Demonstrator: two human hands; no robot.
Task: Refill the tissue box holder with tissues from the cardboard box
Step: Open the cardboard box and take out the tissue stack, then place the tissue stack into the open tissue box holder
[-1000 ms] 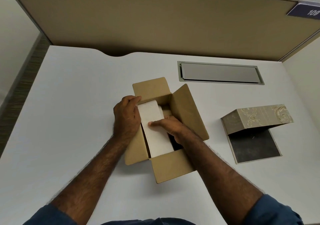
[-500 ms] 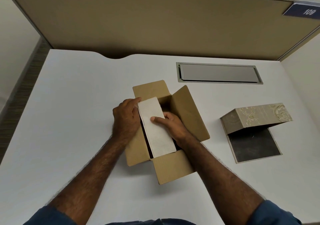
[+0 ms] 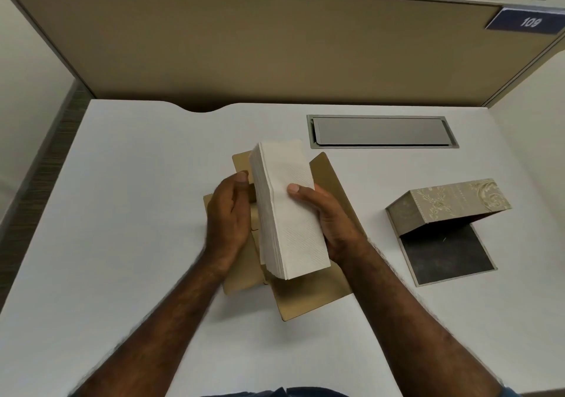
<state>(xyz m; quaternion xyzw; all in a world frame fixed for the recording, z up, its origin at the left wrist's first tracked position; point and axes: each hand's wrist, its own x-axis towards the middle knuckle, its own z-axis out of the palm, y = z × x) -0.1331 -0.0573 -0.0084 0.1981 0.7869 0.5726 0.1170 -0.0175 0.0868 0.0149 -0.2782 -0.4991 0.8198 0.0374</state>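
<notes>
White tissues (image 3: 289,210), a thick folded stack, sit high in the head view, held above the open cardboard box (image 3: 308,297) on the white desk (image 3: 122,213). The right hand (image 3: 328,222) grips the stack from its right side, thumb lying across the top sheet and the fingers out of sight beneath. The left hand (image 3: 227,216) is beside the stack's left edge, fingers curled, thumb tip touching or almost touching the layered side; I cannot tell whether it bears any of the weight. The stack runs lengthwise away from the person, its near end tilted slightly down over the box. Brown flaps of the box spread out on all sides under the hands, and the inside of the box is hidden by the stack.

Well to the right of the box, the tissue box holder (image 3: 449,207) lies on the desk with its patterned beige cover swung up and its dark base panel flat on the surface, facing the person. Behind the box, a grey cable hatch (image 3: 382,132) is set into the desk near the tan partition (image 3: 244,45), which carries a blue plate reading 109 (image 3: 527,22) at the upper right.
</notes>
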